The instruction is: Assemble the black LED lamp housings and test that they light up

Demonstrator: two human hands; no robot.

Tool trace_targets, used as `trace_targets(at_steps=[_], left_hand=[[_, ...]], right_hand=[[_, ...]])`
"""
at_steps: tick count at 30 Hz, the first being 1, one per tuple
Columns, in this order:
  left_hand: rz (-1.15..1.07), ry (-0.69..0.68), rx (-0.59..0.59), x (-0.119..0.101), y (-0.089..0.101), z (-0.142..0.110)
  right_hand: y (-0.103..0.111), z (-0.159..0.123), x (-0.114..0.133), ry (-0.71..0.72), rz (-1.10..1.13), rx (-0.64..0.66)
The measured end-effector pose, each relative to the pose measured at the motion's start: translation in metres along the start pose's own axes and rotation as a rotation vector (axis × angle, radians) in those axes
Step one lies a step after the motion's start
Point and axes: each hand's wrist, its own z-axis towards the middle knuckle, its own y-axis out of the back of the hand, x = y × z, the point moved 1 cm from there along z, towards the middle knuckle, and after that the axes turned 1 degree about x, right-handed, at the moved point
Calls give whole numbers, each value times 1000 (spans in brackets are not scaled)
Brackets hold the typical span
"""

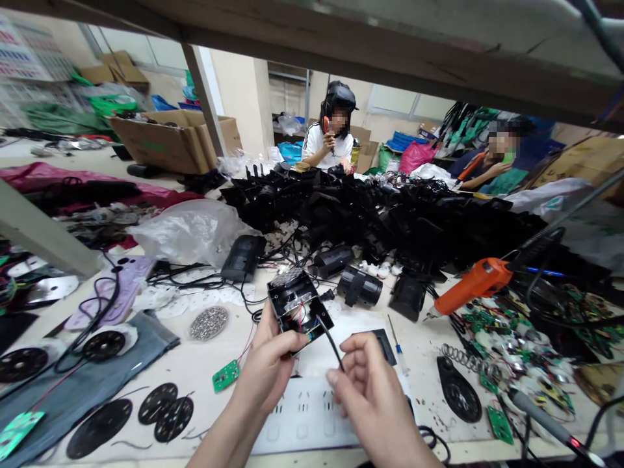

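My left hand (271, 357) is closed round an open black plastic housing (297, 302) and holds it up over the table. Red and black wires show inside the housing. My right hand (363, 380) pinches a black cable (331, 339) that runs up into the housing. A small green circuit board (225, 376) lies on the table to the left of my left hand, tied to the housing by a thin red wire.
A large heap of black plastic parts (400, 214) fills the middle of the table. An orange electric screwdriver (470, 285) hangs at the right above green circuit boards (507, 338). A dish of screws (208, 323) and black discs (166, 409) lie left. Two people sit opposite.
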Motion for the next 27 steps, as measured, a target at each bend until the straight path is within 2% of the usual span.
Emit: trace_targets(at_steps=[2,5,12,15,22,27], left_hand=[[9,-2,-12,2,1,-1],[24,28,9,6,4,-4],[64,18,56,13,5,-10],[81,-21,32,14,3,-10],[77,-105,-15,24,-2,-13],[106,-141,23,29,-4,-11]], right_hand=[[11,6,9,232,-213,-110],[23,12,18,515,-456,-172],[19,24,24,661,-803,-143],[17,29,26,647,-860,-134],[24,41,16,382,-717,-11],[24,39,17,370,-709,40]])
